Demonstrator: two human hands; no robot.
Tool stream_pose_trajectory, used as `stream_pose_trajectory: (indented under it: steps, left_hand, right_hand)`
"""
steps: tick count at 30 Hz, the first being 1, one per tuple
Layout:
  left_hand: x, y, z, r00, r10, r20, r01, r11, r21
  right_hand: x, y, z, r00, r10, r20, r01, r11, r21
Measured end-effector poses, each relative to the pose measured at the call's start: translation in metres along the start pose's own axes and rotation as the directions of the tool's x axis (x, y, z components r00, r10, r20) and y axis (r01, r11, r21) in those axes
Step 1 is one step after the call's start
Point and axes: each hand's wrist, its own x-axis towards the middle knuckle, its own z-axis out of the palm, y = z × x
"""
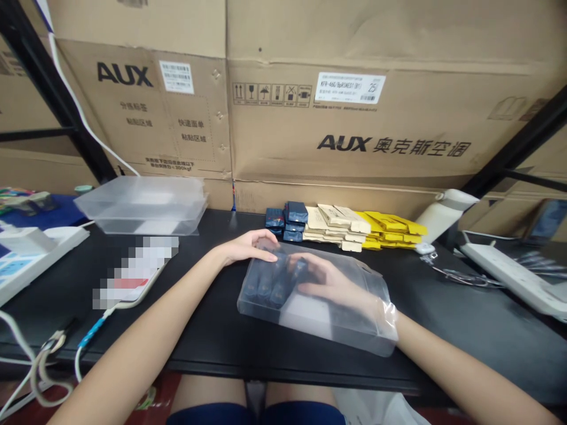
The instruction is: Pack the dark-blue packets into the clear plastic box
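Note:
A clear plastic box [363,333] lies on its side on the black table, its open end toward the right. My left hand [243,247] grips its far left corner, thumb on top and fingers over the back edge. Through the open end my right hand [330,282] reaches inside, seen through the plastic. Its fingers are closed around a small dark blue packet [297,273], beside several similar dark packets [269,284] standing in a row at the left end. A white label area shows on the box near the right hand.
Behind the box are stacked dark blue packets [295,219], cream packets [336,223] and yellow packets [392,229]. Clear trays [142,200], a phone [137,277] with a cable and a power strip [39,254] are at left. A white bottle [447,217] and another power strip [514,277] are at right.

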Motion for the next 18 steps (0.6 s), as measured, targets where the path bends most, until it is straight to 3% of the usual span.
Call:
stream_pose_trajectory:
  steps: [18]
  left_hand:
    - [-0.0008,0.0031,0.0016,1.0,0.001,-0.013,-0.001,1.0,-0.009]
  right_hand:
    - [0.001,0.0098,0.004,0.993,0.058,-0.104,-0.064,0.996,-0.055]
